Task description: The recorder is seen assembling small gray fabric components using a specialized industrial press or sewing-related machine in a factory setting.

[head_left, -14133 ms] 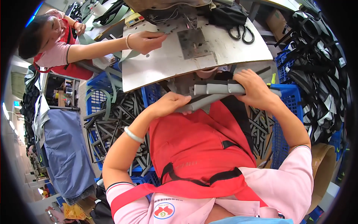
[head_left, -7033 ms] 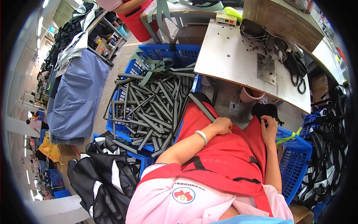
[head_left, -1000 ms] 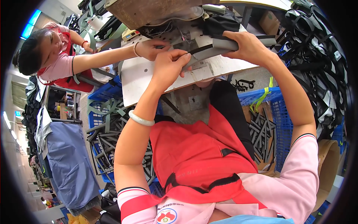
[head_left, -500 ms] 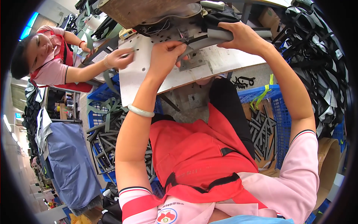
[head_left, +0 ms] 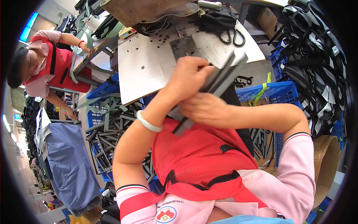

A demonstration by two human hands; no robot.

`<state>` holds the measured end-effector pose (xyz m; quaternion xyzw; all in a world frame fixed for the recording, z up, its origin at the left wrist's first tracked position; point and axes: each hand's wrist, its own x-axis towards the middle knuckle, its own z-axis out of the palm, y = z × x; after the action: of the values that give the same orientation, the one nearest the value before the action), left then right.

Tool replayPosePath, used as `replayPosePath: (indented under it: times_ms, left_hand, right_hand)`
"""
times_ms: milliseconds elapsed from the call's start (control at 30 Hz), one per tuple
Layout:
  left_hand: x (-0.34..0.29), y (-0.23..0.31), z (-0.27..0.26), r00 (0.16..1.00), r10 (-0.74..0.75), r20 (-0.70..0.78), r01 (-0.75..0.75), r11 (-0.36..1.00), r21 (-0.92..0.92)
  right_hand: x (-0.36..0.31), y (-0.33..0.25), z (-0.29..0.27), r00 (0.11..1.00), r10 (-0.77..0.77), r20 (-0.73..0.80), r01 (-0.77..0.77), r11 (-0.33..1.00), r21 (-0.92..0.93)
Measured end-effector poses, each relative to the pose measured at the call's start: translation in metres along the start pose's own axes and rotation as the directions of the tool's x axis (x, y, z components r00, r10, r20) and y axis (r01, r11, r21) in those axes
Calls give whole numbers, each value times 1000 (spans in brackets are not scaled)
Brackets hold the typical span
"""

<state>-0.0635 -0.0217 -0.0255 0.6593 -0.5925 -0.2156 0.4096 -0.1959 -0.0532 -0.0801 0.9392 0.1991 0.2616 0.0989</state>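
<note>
Both hands have a small bundle of grey and black webbing strips [head_left: 226,76], held aslant over the near edge of the white table. My left hand [head_left: 191,77] is curled at the upper side of the strips, its fingertips closed against them. Below it, my right hand [head_left: 203,108] wraps around the lower part of the bundle, and my wrists nearly cross. Strip ends stick out beyond both hands, the lower ones hanging over my red apron [head_left: 194,156]. Motion blurs the strips and fingers somewhat, so how many strips there are cannot be told.
On the white table [head_left: 138,80] stands a sewing machine [head_left: 149,11], with black scissors [head_left: 232,37] to its right. Blue baskets of strips [head_left: 106,138] flank my legs. A co-worker [head_left: 56,63] is at the left; black straps [head_left: 317,74] hang at the right.
My hands have come down from the sewing machine toward my lap with the strips, drawing close together. The co-worker has pulled a hand back from the table. The scissors have come into view.
</note>
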Motion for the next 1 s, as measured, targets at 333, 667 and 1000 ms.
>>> replayPosePath:
  times_ms: [333, 667, 1000]
  left_hand:
    - [-67, -62, -38, 901, -297, 315, 368, 910, -193]
    - [-27, -20, -59, 959, -282, 35, 281, 920, -273]
    - [17, -33, -55, 944, -328, -16, 308, 900, -310]
  right_hand:
    - [-15, 84, -94, 665, 519, 537, -693, 697, 184]
    - [-45, 127, -101, 606, 663, 440, -789, 572, 224]
    - [-55, 174, -79, 547, 702, 456, -834, 506, 221]
